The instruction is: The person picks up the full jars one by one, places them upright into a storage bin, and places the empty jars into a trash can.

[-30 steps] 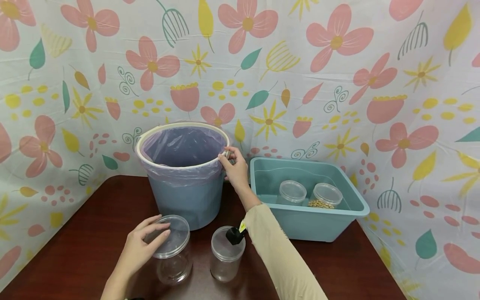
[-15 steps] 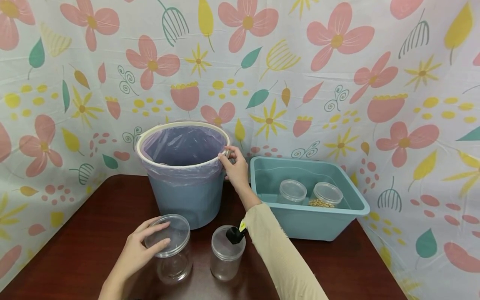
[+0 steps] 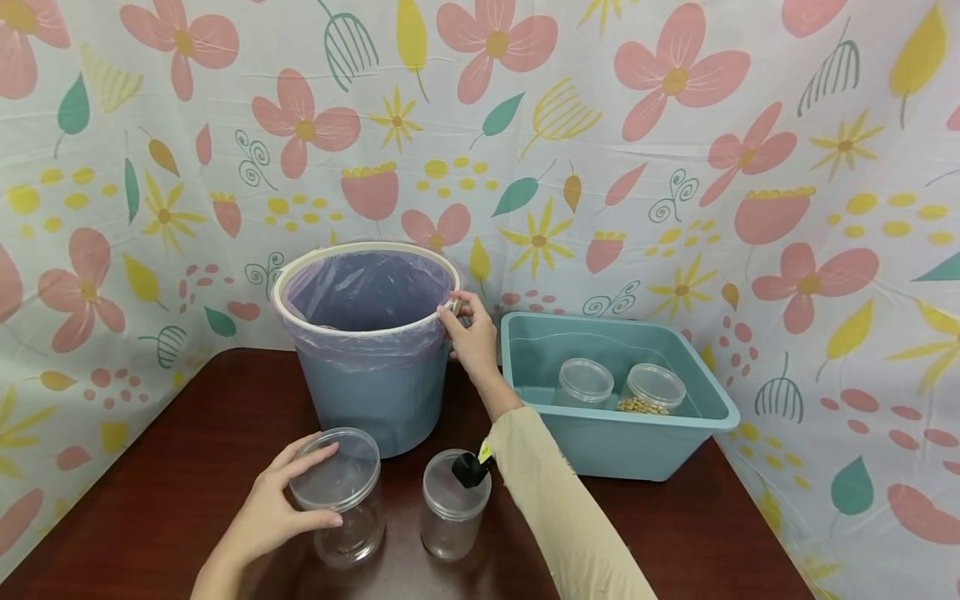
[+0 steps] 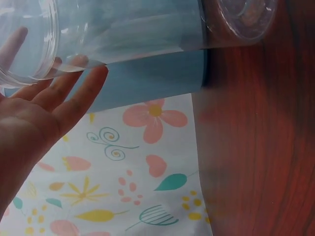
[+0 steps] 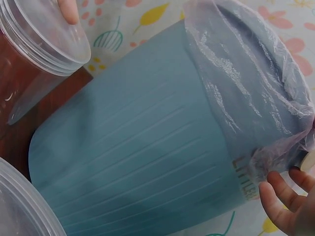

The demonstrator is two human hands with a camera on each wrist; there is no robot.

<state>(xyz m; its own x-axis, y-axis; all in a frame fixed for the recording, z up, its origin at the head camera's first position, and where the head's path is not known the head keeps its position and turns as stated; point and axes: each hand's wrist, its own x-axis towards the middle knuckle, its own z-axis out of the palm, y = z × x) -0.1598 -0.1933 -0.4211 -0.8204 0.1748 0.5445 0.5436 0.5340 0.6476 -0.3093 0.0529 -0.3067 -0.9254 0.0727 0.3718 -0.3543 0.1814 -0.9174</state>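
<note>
You are facing a white, flower-printed cloth backdrop (image 3: 570, 179) that is hanging behind a dark reddish-brown table (image 3: 142, 500).

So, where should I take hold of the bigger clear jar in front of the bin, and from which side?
Probably grip the jar around its body, just below the lid, from the left. It stands upright and round, the left hand is on that side, and the bin behind and smaller jar on the right leave less room.
</note>
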